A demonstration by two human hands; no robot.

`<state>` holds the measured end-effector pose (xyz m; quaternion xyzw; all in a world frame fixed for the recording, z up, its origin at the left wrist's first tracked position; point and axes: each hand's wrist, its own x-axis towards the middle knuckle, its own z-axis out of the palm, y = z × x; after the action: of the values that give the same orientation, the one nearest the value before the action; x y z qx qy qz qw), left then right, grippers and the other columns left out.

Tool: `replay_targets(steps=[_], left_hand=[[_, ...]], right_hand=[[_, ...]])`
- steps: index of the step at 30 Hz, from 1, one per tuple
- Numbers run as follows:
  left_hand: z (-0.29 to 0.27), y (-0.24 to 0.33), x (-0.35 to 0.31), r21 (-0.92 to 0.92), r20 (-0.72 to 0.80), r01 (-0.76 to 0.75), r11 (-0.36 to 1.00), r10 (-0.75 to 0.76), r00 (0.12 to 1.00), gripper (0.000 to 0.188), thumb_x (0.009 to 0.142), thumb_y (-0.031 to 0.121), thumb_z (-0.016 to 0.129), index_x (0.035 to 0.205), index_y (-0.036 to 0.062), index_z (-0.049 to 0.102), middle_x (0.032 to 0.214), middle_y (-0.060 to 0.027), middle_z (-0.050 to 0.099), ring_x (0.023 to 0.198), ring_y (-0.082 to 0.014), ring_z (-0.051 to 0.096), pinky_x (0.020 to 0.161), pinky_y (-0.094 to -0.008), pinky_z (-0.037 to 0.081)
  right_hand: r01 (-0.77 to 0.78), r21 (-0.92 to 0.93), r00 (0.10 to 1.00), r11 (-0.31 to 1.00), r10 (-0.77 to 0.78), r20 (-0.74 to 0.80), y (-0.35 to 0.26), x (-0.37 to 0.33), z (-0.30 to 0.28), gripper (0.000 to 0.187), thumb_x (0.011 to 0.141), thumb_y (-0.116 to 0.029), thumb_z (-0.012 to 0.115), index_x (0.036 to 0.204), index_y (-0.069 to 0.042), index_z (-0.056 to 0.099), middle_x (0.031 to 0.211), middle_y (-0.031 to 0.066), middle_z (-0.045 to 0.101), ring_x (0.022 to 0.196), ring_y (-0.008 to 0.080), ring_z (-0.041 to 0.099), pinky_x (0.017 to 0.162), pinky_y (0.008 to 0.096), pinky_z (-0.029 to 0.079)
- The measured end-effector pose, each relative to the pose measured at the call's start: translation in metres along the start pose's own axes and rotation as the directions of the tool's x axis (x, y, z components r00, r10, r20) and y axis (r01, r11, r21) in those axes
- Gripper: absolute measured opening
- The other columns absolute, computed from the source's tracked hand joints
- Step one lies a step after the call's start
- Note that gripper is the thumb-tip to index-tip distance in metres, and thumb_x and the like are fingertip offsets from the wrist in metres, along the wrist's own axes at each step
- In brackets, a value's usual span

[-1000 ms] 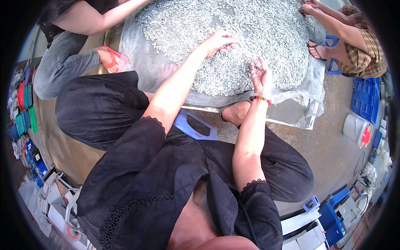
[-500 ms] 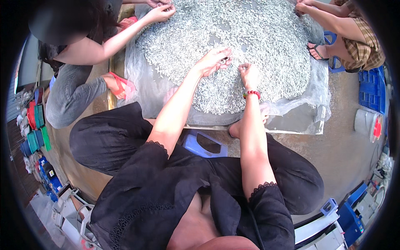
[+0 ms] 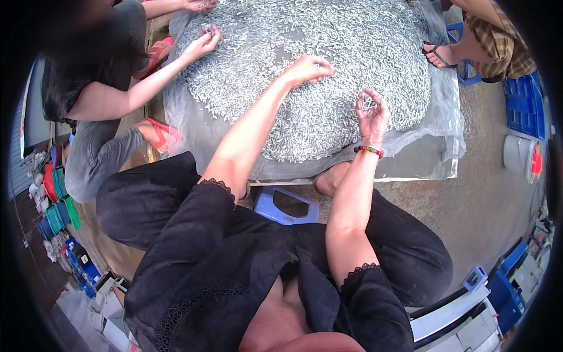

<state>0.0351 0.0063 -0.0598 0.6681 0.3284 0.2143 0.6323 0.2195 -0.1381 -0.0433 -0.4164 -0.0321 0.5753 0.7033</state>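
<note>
Before me a broad heap of small, curled, silvery fish [image 3: 316, 126] is spread over a pale mesh sheet [image 3: 187, 126] on a low flat surface. My left hand [image 3: 308, 70] hangs just over the middle of the heap, its fingers bent together. Whatever may be between those fingertips is hidden. Closer to the heap's right side, my right hand [image 3: 373, 120] is turned palm up, with its fingers curled round a few of the fish. A beaded bracelet [image 3: 368, 151] circles my right wrist.
A person's hand [image 3: 205, 42] at the left holds some fish above the heap. Another person's sandalled foot [image 3: 438, 57] rests at the right edge. A blue plastic stool [image 3: 267, 205] stands below me. Blue crates [image 3: 524, 105] and a white bucket [image 3: 519, 157] stand at the right.
My right hand has moved right and turned palm up, showing fish in it. My left hand has risen slightly farther over the heap and turned palm down. The left person's hands have shifted left.
</note>
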Motion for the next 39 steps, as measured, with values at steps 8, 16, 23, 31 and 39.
replay_targets(steps=[8,16,23,31,39], left_hand=[[0.005,0.009,-0.001,0.615,-0.038,0.042,0.787,-0.023,0.999,0.020,0.079,0.021,0.064,0.088,0.0024,0.066,0.087,-0.0151,0.064,0.085,-0.0260,0.061,0.075,-0.0373,0.047],[-0.037,0.058,-0.018,-0.794,-0.083,-0.018,0.608,-0.080,0.993,0.018,0.080,0.013,0.053,0.094,0.0004,0.054,0.089,-0.0124,0.055,0.071,-0.0181,0.051,0.056,-0.0246,0.045],[-0.049,0.031,0.054,-0.697,-0.139,0.103,0.709,-0.275,0.951,0.020,0.081,0.018,0.067,0.083,0.0041,0.053,0.074,-0.0037,0.051,0.053,-0.0058,0.041,0.036,-0.0145,0.025],[-0.033,-0.053,0.104,0.703,-0.374,0.263,0.661,0.029,0.927,0.018,0.070,0.014,0.070,0.080,-0.0005,0.066,0.083,-0.0217,0.064,0.082,-0.0343,0.063,0.075,-0.0392,0.050],[-0.012,0.027,0.050,0.237,-0.316,0.201,0.950,-0.121,0.941,0.017,0.072,0.019,0.072,0.083,0.0065,0.066,0.078,-0.0026,0.065,0.069,-0.0073,0.056,0.060,-0.0228,0.044]], right_hand=[[-0.029,-0.939,0.893,0.342,-0.414,-0.178,0.027,0.066,-0.010,0.030,0.072,-0.031,0.070,0.086,-0.005,0.069,0.070,0.0128,0.064,0.068,0.0249,0.062,0.061,0.0345,0.047],[-0.128,-0.980,0.905,0.151,-0.387,-0.178,0.035,0.065,0.009,0.020,0.068,-0.021,0.069,0.086,-0.012,0.069,0.083,0.0147,0.067,0.081,0.0306,0.064,0.072,0.0389,0.050],[0.243,-0.807,0.847,0.538,-0.524,-0.094,0.023,0.042,0.018,0.021,0.066,-0.018,0.076,0.070,0.000,0.066,0.057,0.0022,0.056,0.054,0.0099,0.043,0.052,0.0273,0.037],[0.118,-0.841,0.859,0.527,-0.479,-0.180,-0.002,0.036,0.036,0.017,0.073,-0.019,0.071,0.073,-0.003,0.065,0.053,-0.0007,0.051,0.048,0.0112,0.046,0.047,0.0269,0.035],[0.225,0.103,0.973,0.969,-0.218,-0.071,-0.024,0.019,0.032,0.011,0.083,-0.011,0.056,0.076,-0.004,0.050,0.073,0.0076,0.054,0.057,0.0184,0.054,0.043,0.0286,0.040]])
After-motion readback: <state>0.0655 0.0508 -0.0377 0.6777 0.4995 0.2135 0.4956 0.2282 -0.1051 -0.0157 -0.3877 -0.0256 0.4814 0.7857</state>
